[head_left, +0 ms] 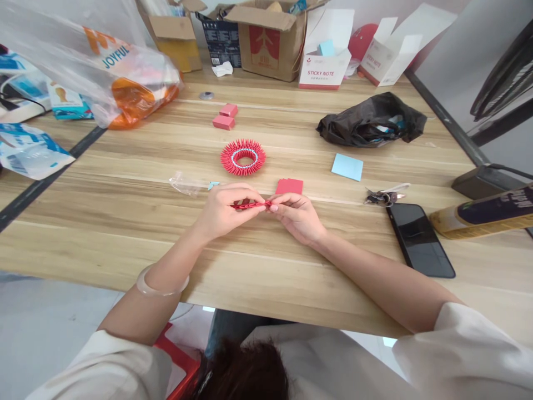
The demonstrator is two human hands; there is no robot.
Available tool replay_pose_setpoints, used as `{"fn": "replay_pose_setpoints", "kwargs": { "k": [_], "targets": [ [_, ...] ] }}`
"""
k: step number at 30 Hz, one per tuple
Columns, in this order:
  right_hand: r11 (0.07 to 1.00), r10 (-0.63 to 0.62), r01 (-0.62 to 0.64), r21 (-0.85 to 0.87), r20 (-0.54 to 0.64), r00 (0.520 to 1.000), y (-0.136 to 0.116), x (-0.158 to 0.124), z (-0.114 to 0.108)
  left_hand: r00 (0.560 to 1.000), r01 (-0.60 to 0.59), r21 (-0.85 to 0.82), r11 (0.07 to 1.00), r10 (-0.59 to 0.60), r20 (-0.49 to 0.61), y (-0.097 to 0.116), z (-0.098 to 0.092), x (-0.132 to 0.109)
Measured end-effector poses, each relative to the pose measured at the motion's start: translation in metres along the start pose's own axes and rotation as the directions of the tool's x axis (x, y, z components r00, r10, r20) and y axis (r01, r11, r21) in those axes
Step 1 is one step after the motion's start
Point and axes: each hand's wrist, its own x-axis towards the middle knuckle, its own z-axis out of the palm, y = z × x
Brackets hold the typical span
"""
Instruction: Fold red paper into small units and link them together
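Note:
A thin red strip of folded paper [250, 205] is held between my two hands above the wooden table. My left hand [227, 208] pinches it along its length, fingers closed on it. At its right end, the thumb and fingertips of my right hand [297, 214] close on the same strip. Just beyond my right hand lie red paper pieces [290, 186]. A spiky red ring with a white and blue inner edge [243, 157] rests flat behind my left hand. A small light-blue piece [213, 185] and clear plastic [184, 183] lie near my left hand.
Two red stacks [224, 122] lie behind the ring. To the right are a blue paper pad [347, 167], a black bag [370, 121], keys [383, 196], a phone [421, 240] and a can [487, 211]. Cardboard boxes [270, 53] line the back; a plastic bag [137, 83] stands left.

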Motion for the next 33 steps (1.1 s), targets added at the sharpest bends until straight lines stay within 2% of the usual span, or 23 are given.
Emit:
{"fn": "replay_pose_setpoints", "kwargs": {
  "k": [16,27,33],
  "targets": [
    [0.999,0.003,-0.005,0.047,0.028,1.0,0.0005,0.0001,-0.0011,0.996,-0.078,0.028,0.997,0.078,-0.032,-0.0033,0.0017,0.0001],
    [0.99,0.092,-0.099,0.098,0.069,0.993,-0.0009,0.0021,-0.0044,0.997,-0.072,0.017,0.997,0.072,-0.036,-0.0037,0.0009,-0.0005],
    [0.985,0.124,-0.129,0.111,0.054,0.991,-0.002,0.0018,-0.0037,0.996,-0.079,0.0,0.997,0.079,-0.035,-0.004,0.0007,-0.0004]
  ]
}}
